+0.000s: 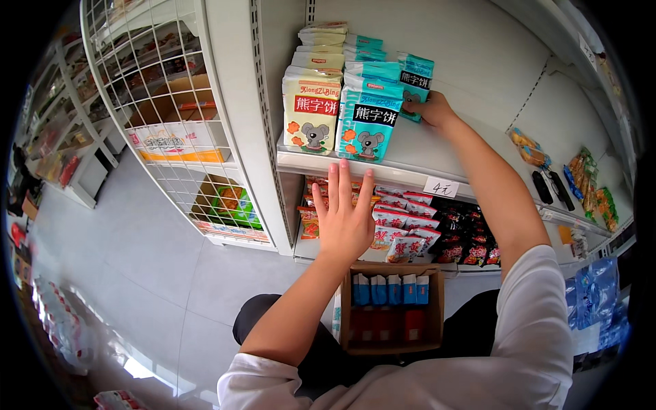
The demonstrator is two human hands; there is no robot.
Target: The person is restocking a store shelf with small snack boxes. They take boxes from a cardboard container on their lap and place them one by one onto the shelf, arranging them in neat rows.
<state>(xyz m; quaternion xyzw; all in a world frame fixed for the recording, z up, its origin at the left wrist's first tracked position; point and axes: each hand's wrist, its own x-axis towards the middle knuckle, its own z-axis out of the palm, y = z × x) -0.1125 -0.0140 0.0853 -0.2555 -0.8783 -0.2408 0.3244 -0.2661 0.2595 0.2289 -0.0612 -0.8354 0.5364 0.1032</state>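
With my right hand (434, 110) I grip a teal biscuit packet (416, 77) by its lower right side, just above the white shelf. Left of it stand a row of teal packets (370, 120) and a row of cream packets (311, 110), both printed with a grey cartoon animal. My left hand (346, 215) is spread, fingers pointing at the shelf's front edge (318, 163), and holds nothing. Below, between my knees, an open cardboard box (392, 346) contains several blue-and-white packs (394, 291) and red packs (414, 323).
The lower shelf bears red-and-white snack bags (405, 248) and black snack bags (471, 251). A handwritten price card (441, 187) sits on the shelf edge. At left rises a white wire grid panel (169, 95); bread packs (530, 148) lie further right.
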